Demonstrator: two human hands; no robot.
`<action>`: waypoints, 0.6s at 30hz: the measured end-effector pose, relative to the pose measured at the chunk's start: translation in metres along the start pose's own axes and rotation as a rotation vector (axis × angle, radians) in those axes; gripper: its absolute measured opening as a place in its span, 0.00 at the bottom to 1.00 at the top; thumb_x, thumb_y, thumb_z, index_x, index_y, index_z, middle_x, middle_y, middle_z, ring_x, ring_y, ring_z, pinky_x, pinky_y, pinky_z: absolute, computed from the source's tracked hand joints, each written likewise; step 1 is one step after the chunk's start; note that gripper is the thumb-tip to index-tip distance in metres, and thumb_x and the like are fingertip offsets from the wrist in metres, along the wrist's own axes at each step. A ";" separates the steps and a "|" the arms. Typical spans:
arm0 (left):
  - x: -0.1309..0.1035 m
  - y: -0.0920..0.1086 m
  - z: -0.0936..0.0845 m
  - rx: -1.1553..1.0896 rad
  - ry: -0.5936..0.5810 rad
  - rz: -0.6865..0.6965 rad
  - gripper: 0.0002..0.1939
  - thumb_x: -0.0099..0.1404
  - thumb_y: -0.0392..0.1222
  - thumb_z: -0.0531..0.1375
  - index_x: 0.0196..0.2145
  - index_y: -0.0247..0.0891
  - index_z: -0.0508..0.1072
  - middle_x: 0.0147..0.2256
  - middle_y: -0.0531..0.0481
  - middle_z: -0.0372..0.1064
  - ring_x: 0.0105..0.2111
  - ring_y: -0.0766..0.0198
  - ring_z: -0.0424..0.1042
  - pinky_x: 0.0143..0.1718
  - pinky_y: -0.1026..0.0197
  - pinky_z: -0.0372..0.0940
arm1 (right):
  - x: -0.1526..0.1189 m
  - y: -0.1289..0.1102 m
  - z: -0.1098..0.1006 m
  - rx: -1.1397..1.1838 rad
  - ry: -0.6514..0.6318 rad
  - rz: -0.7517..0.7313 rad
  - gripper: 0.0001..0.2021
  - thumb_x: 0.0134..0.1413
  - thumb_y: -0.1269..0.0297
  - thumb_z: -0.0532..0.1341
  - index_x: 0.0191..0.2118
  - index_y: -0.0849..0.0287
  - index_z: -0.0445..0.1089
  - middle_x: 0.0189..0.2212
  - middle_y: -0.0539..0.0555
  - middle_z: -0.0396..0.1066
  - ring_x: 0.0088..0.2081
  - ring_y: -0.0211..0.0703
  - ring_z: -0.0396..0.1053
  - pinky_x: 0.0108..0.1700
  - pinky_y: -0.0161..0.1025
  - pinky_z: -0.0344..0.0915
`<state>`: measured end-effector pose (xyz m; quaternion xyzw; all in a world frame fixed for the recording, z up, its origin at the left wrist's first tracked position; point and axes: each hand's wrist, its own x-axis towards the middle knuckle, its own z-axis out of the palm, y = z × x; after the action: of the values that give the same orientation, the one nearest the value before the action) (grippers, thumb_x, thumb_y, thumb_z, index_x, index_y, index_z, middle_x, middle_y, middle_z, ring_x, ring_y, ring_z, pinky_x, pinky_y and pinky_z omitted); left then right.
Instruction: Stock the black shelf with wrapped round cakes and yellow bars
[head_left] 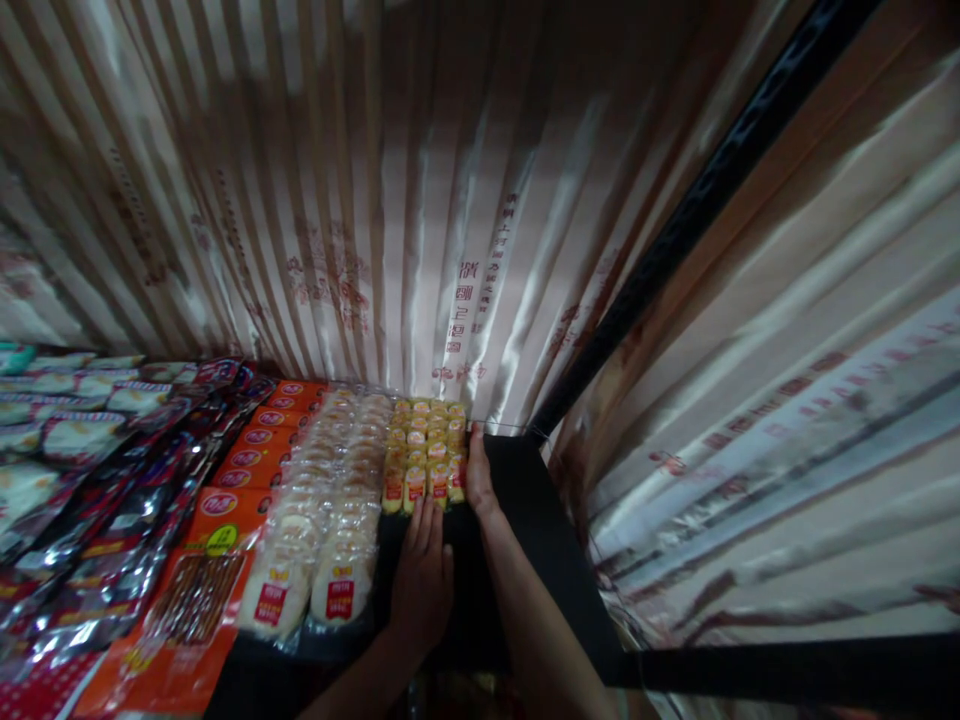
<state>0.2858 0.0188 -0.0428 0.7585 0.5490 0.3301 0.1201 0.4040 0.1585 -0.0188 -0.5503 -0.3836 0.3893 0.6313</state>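
Observation:
Small yellow packets with red labels lie in close rows on a black shelf. My left hand is at their front edge, fingers stretched forward and fingertips touching the nearest packets. Along the right side of the same rows stands my right hand, its palm turned toward the packets and its fingers extended. Neither hand is wrapped round anything.
Left of the yellow packets are clear-wrapped round pastries, orange snack bags, dark shiny packages and white packs. A pleated printed curtain hangs behind. A black metal post slants up at the right.

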 end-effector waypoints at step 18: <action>-0.117 0.010 -0.096 -0.385 -0.282 -0.019 0.14 0.61 0.32 0.45 0.36 0.37 0.70 0.37 0.46 0.70 0.42 0.62 0.67 0.47 0.58 0.63 | -0.262 -0.023 -0.061 -0.287 0.105 0.045 0.21 0.57 0.50 0.47 0.43 0.59 0.66 0.30 0.54 0.71 0.31 0.40 0.68 0.36 0.38 0.65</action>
<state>0.2118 -0.1093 -0.0079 0.7549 0.4609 0.3182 0.3412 0.3556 -0.1074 -0.0172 -0.6630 -0.3894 0.3153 0.5562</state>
